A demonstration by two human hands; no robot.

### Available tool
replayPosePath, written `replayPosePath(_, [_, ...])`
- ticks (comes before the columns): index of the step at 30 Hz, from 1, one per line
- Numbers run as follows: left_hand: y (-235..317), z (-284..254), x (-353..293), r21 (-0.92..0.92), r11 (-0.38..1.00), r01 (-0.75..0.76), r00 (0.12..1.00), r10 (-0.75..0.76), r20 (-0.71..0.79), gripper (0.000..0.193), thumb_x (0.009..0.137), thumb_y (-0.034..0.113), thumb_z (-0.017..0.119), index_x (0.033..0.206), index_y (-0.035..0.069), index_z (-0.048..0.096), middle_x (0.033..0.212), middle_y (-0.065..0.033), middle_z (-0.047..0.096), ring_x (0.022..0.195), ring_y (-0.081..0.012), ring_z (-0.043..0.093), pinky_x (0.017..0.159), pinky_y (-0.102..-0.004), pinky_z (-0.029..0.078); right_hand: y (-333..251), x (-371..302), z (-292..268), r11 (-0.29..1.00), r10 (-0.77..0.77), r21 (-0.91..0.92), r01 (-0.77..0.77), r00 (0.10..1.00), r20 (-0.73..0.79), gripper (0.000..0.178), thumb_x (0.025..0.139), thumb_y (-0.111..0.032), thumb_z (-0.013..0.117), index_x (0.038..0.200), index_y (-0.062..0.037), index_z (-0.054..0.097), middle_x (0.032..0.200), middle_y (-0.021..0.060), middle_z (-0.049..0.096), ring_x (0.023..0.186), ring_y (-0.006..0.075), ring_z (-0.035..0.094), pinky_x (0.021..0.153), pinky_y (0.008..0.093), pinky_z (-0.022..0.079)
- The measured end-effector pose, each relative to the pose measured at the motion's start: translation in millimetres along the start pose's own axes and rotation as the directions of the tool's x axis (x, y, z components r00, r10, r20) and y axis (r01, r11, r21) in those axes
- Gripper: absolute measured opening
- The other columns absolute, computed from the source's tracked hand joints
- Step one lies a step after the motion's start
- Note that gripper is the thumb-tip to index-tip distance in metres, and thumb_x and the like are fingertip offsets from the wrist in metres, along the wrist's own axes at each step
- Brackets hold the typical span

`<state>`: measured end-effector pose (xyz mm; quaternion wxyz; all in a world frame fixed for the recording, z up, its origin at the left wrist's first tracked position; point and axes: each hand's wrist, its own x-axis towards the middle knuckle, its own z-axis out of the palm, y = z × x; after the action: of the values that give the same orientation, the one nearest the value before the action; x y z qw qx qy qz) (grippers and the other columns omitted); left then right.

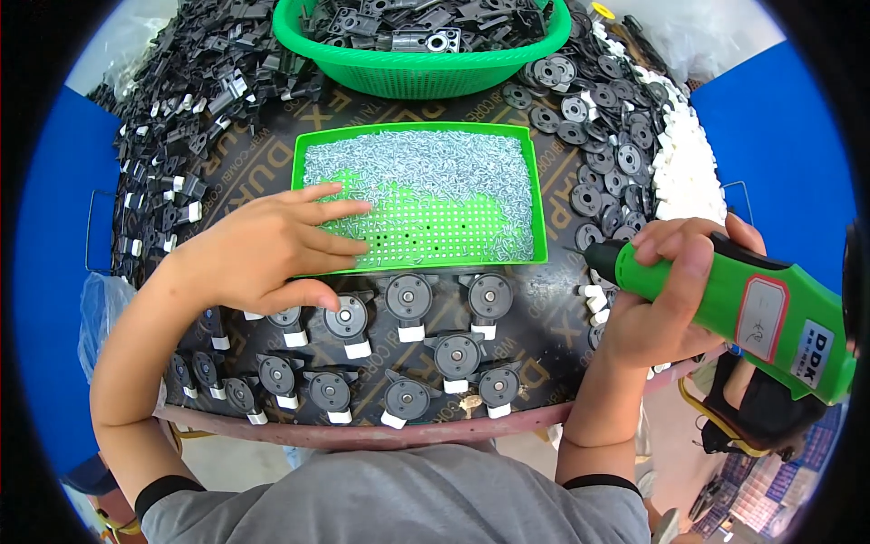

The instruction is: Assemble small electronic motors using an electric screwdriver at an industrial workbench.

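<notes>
My left hand [263, 240] reaches over the left part of a shallow green tray [542, 204], its fingers spread apart. The fingertips lie by the tray's perforated floor; whether they touch any screw I cannot tell. Small silvery screws [417, 159] are heaped along the tray's back and right side. In my right hand [666, 304] is a green electric screwdriver [725, 286], its dark tip pointing left, toward the tray's right front corner. In front of the tray stand several black round wheel-like assemblies [409, 297] with white feet, one of them just below my left thumb.
A green basket [421, 83] full of black parts stands at the back. Loose black brackets [195, 82] pile up at left. Black discs [584, 199] and a heap of white pieces [684, 168] lie at right. The table's pinkish front edge [381, 437] runs before my body.
</notes>
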<state>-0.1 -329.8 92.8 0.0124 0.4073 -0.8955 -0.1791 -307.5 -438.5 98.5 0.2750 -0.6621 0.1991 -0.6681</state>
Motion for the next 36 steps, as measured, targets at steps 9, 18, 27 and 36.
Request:
replayPosePath(9, [-13, 25, 62, 0.009, 0.978, -0.210, 0.972, 0.209, -0.110, 0.058, 0.098, 0.052, 0.047, 0.125, 0.004, 0.065, 0.138, -0.0054, 0.060, 0.144, -0.0321, 0.037, 0.120, -0.0525, 0.026, -3, -4, 6, 0.997, 0.077, 0.015, -0.077, 0.996, -0.039, 0.040, 0.090, -0.006, 0.068, 0.122, -0.0016, 0.045, 0.071, 0.0093, 0.062, 0.058, 0.0135, 0.058, 0.057, 0.0258, 0.049])
replayPosePath(18, [-22, 39, 117, 0.067, 0.964, -0.258, 0.951, 0.266, -0.158, 0.054, 0.104, 0.049, 0.038, 0.138, 0.012, 0.058, 0.151, 0.0010, 0.049, 0.150, -0.0285, 0.026, 0.124, -0.0538, 0.016, -3, -2, -1, 0.999, 0.036, 0.015, -0.036, 0.999, 0.030, 0.042, 0.090, -0.006, 0.068, 0.124, -0.0007, 0.045, 0.072, 0.0093, 0.064, 0.060, 0.0130, 0.059, 0.059, 0.0258, 0.049])
replayPosePath(27, [-34, 22, 117, 0.207, 0.971, -0.119, 0.976, 0.153, -0.155, 0.059, 0.102, 0.053, 0.032, 0.146, 0.018, 0.050, 0.155, 0.0039, 0.043, 0.152, -0.0291, 0.021, 0.124, -0.0581, 0.010, -4, 0, 0, 0.998, 0.038, 0.042, -0.037, 0.999, -0.026, 0.041, 0.091, -0.009, 0.069, 0.123, -0.0010, 0.045, 0.072, 0.0091, 0.065, 0.059, 0.0131, 0.060, 0.059, 0.0256, 0.049])
replayPosePath(36, [-18, 37, 94, 0.011, 0.990, -0.138, 0.983, 0.139, -0.118, 0.059, 0.099, 0.055, 0.037, 0.142, 0.017, 0.054, 0.154, 0.0025, 0.045, 0.152, -0.0285, 0.021, 0.122, -0.0606, 0.009, 1, -2, 3, 0.937, 0.072, 0.337, -0.089, 0.996, 0.061, 0.056, 0.091, -0.020, 0.072, 0.132, 0.0021, 0.040, 0.089, 0.0105, 0.059, 0.074, 0.0173, 0.059, 0.067, 0.0320, 0.052])
